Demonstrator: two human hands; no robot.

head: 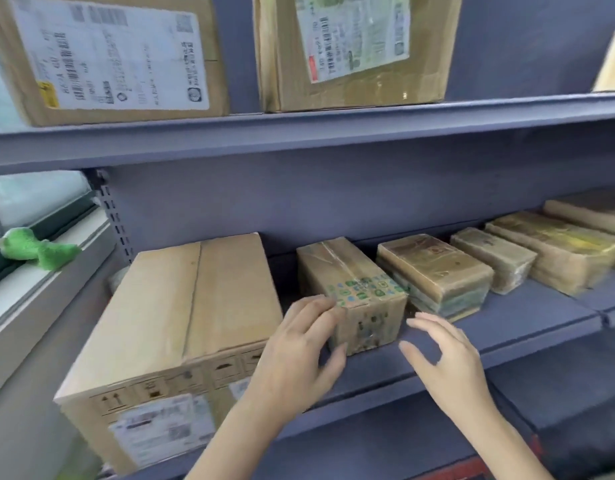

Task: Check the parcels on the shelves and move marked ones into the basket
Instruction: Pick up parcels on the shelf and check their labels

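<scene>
A small cardboard parcel with green and blue printed symbols stands on the middle grey shelf. My left hand reaches to its front left corner, fingers spread and touching the corner. My right hand hovers open just right of the parcel's front, above the shelf edge, holding nothing. A large cardboard box with a shipping label sits left of the small parcel. To the right lie a taped brown parcel and several more wrapped parcels. No basket is in view.
The upper shelf carries two labelled cardboard boxes and a yellowish package at far right. A green toy lies on a window ledge at left. A lower shelf shows at bottom right.
</scene>
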